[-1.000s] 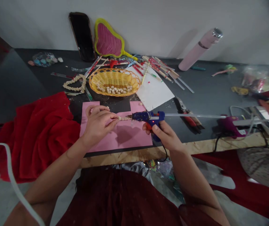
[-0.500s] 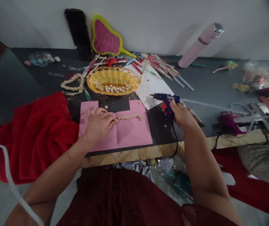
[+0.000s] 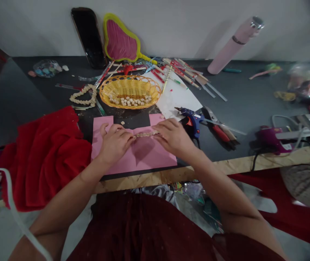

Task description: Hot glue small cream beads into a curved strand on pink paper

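Note:
A strip of small beige pieces [image 3: 145, 134] runs between my two hands over a folded pink paper [image 3: 151, 154]. My left hand [image 3: 114, 142] pinches the strip's left end, thumb and fingertips together. At the right end, my right hand [image 3: 174, 138] has its fingers closed around the strip and hides that end. A blue glue gun [image 3: 195, 121] lies on the table just beyond my right hand, with a clear stick out of its back. Behind the paper, a yellow basket [image 3: 104, 95] holds loose beige pieces [image 3: 133, 101]. A beige beaded loop [image 3: 75, 98] lies left of the basket.
Red cloth [image 3: 46, 159] is heaped at the left. Red-handled pliers [image 3: 220, 132] lie right of the glue gun. At the back are a phone [image 3: 89, 38], a pink paddle shape with yellow edging [image 3: 122, 40], scattered sticks [image 3: 184, 74] and a pink bottle [image 3: 231, 49].
My right hand has let go of the glue gun, which now lies on the table, and has moved left to the strip's right end. My left hand stays at the left end.

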A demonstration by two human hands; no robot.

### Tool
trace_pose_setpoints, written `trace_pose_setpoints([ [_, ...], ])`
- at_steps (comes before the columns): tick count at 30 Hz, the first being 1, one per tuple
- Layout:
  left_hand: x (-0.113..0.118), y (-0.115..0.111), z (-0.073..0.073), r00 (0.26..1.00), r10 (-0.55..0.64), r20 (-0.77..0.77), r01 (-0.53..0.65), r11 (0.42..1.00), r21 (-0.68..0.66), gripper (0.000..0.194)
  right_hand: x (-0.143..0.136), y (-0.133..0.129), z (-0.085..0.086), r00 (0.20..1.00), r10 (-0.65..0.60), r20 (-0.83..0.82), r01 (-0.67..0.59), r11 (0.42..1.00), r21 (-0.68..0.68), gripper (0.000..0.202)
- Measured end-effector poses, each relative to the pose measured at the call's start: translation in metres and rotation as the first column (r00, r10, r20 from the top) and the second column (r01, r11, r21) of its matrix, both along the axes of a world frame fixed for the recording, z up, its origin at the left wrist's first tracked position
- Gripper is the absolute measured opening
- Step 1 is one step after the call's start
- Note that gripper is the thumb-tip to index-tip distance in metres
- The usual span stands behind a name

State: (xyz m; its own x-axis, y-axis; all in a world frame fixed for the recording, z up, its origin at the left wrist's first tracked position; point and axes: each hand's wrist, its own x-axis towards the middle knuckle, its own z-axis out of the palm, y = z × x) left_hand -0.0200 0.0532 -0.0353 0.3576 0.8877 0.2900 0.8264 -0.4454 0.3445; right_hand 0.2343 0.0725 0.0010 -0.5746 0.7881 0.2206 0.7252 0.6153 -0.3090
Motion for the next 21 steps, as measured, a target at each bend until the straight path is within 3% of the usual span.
trace_pose_setpoints([
  [5,0.001,-0.001,0.005,1.0,0.003,0.011,-0.003,1.0,-0.019,0.026,-0.028,0.002,-0.019,0.994,-0.009,0.107,0.009,1.0,0.003,0.026],
  [14,0.002,-0.002,0.005,0.999,-0.006,-0.049,0.005,1.0,-0.009,0.03,-0.031,0.005,-0.034,0.998,-0.026,0.054,0.024,0.999,0.035,0.02],
  [21,0.003,-0.002,0.004,0.999,-0.017,-0.041,0.016,1.0,-0.003,0.028,-0.031,0.004,-0.034,0.998,-0.039,0.05,0.038,0.999,0.027,0.022],
])
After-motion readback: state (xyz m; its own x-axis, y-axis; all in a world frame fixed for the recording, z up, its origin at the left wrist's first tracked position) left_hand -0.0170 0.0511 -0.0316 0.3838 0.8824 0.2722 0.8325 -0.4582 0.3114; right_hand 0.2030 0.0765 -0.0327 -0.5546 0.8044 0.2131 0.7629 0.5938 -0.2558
